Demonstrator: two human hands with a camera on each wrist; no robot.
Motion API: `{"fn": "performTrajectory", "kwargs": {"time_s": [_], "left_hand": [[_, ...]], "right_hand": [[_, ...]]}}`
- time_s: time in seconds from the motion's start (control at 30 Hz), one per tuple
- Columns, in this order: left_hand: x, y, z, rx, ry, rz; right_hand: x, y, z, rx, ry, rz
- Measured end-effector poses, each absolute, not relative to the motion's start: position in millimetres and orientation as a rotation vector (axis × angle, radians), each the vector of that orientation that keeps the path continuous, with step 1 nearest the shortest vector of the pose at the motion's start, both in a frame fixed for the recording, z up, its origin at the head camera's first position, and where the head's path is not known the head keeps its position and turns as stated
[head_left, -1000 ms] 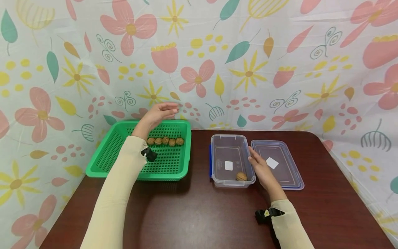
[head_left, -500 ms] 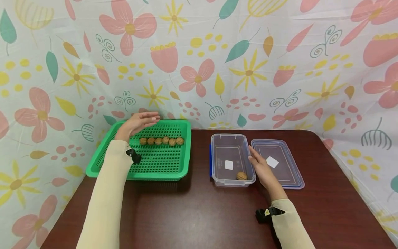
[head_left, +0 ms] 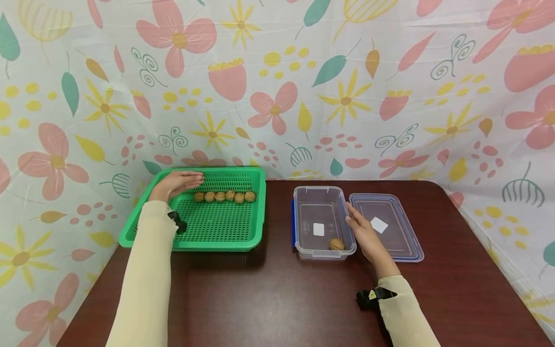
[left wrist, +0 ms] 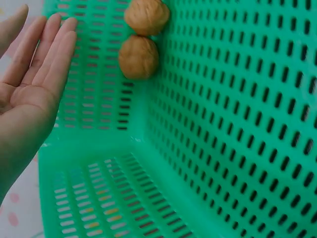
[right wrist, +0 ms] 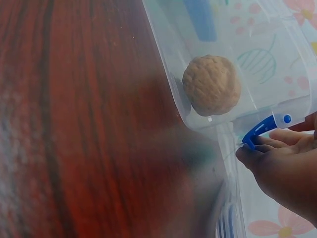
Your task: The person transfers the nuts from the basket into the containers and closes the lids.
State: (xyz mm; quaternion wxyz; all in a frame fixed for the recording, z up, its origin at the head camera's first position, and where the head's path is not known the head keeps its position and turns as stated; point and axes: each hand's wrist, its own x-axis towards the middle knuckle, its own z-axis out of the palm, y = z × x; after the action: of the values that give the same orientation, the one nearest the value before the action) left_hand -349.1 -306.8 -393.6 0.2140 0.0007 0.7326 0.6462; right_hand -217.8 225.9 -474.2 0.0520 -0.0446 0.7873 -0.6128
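Nearest me, my right forearm lay along the dark table [head_left: 269,299], and my right hand [head_left: 366,236] rested flat against the right wall of the clear box [head_left: 303,241], fingers straight and gripping nothing. From the right wrist view the fingertips [right wrist: 257,153] sat by the blue latch [right wrist: 260,130] at that wall's edge. Inside the box one walnut [head_left: 336,244] lay in the near right corner, close to my palm but behind the plastic. The lid [head_left: 399,241] lay just beside the box on its right, partly under my hand.

Farther off, my left arm stretched to the green basket [head_left: 217,241]. My left hand [head_left: 175,184] hovered over its far left corner, fingers straight and together, holding nothing. The row of walnuts [head_left: 224,196] sat along the back wall, its left end just beside my fingertips [left wrist: 59,29]. The basket floor toward me lay bare.
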Motion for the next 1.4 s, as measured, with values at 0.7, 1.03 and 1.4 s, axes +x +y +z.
{"fn": "performTrajectory", "kwargs": {"time_s": [0.7,1.03,1.4], "left_hand": [[-340,-319,-423,-0.23,2.252,1.521],[-342,-318,-426,-0.214,2.263,1.402],[-342,-313,-427,-0.202,2.296,1.346]], "right_hand": [[-215,222,-471,-0.108,2.374,-1.861],[-217,223,-473,-0.105,2.378,-1.875],[-217,222,-471,-0.098,2.377,-1.888]]}}
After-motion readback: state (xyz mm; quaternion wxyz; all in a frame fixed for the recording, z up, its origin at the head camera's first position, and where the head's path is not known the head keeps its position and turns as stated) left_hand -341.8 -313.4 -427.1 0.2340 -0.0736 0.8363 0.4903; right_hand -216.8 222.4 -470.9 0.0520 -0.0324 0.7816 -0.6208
